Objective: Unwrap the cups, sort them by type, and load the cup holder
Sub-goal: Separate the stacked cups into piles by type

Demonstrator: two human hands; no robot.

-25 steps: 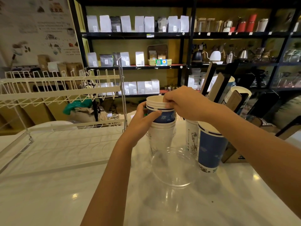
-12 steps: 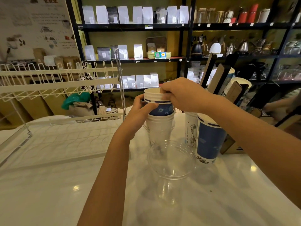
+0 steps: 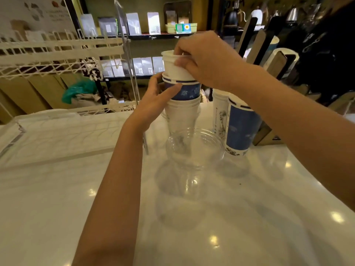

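Note:
A stack of paper cups stands on the white counter, white cups (image 3: 180, 116) below and a blue patterned cup (image 3: 189, 92) on top. My left hand (image 3: 155, 100) grips the blue cup's side. My right hand (image 3: 203, 58) pinches the rim of a white paper cup (image 3: 175, 69), half lifted out of the blue one. A stack of clear plastic cups (image 3: 194, 148) stands in front of the paper stack. To the right stand a tall blue cup (image 3: 241, 127) and a white printed cup (image 3: 220, 112). The wooden slats of the cup holder (image 3: 259, 45) rise at the back right.
A white wire rack (image 3: 57, 52) with a clear acrylic panel (image 3: 128, 50) stands at the left over a white tray (image 3: 57, 131). Dark shelves with bags and kettles (image 3: 256, 13) fill the background. A dark-clothed person (image 3: 330, 45) stands at the far right.
My right hand has pulled the white inner cup upward out of the blue cup. My left hand keeps its hold on the blue cup. The camera has moved closer.

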